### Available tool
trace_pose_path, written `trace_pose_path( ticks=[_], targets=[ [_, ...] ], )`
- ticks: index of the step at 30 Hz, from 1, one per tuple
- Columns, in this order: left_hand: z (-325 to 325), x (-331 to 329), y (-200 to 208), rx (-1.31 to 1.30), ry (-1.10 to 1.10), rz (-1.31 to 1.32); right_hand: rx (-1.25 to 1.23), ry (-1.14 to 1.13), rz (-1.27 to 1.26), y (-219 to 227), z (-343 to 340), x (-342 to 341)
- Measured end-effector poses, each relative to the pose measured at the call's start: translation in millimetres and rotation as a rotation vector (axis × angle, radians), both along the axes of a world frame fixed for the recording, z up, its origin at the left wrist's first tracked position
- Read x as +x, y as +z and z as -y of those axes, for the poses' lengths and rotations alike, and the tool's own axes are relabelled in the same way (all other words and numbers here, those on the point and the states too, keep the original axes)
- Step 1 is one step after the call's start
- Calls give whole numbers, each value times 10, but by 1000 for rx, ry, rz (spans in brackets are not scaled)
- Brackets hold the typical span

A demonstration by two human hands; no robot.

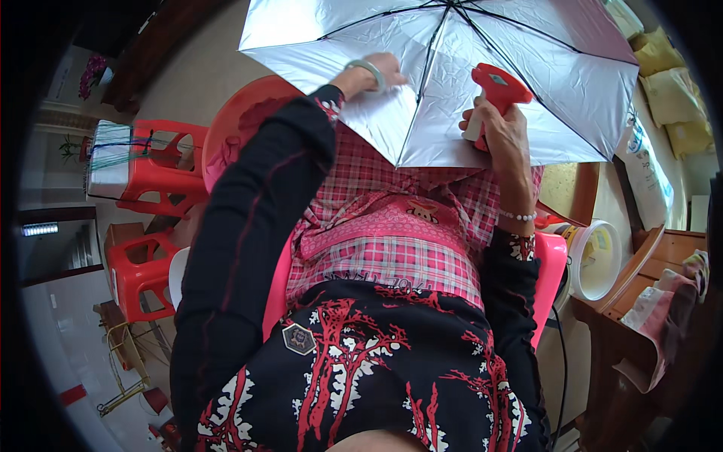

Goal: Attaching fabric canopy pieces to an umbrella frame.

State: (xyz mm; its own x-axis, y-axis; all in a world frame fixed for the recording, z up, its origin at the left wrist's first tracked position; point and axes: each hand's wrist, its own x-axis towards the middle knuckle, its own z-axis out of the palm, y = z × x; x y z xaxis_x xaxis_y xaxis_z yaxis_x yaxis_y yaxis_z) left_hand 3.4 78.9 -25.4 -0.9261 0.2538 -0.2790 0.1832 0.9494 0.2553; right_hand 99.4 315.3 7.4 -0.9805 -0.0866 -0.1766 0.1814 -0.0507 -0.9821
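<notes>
An opened umbrella (361, 45) spreads across the top of the view, its silvery inner side and dark ribs facing me. My left hand (376, 73), with a pale bangle at the wrist, is over the left part of the silver cloth. Its fingers are drawn together and a little blurred; what they pinch, if anything, does not show. My right hand (503, 132) is wrapped around a red pistol-shaped hand tool (500, 84) with a pale part near the grip, in front of the umbrella's right panels. A pink checked apron (376, 248) covers my lap below the umbrella's edge.
Left of me are a red basin (218, 124) with pink cloth and red plastic stools (154, 275), one bearing a tied pale bundle (111, 160). On the right stand a white bucket (600, 260) and a wooden bench (640, 279) with cloths; yellowish bags (670, 94) lie farther back.
</notes>
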Motion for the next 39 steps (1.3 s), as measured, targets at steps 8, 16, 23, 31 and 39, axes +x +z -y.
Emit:
trace_pose_path(
  ticks=[8,16,23,31,39],
  targets=[
    [-226,58,-421,-8,5,-246,85,70,11,-39,109,-43],
    [-95,-231,551,93,-178,315,374,108,-94,-266,-195,-241],
    [-62,-854,151,-114,-111,188,684,210,-253,226,-32,-635],
    [-423,-1030,-281,168,227,-134,832,294,-484,757,136,-1850],
    [-233,-1394,-465,442,423,-149,-90,31,239,-441,529,-2212]
  ],
)
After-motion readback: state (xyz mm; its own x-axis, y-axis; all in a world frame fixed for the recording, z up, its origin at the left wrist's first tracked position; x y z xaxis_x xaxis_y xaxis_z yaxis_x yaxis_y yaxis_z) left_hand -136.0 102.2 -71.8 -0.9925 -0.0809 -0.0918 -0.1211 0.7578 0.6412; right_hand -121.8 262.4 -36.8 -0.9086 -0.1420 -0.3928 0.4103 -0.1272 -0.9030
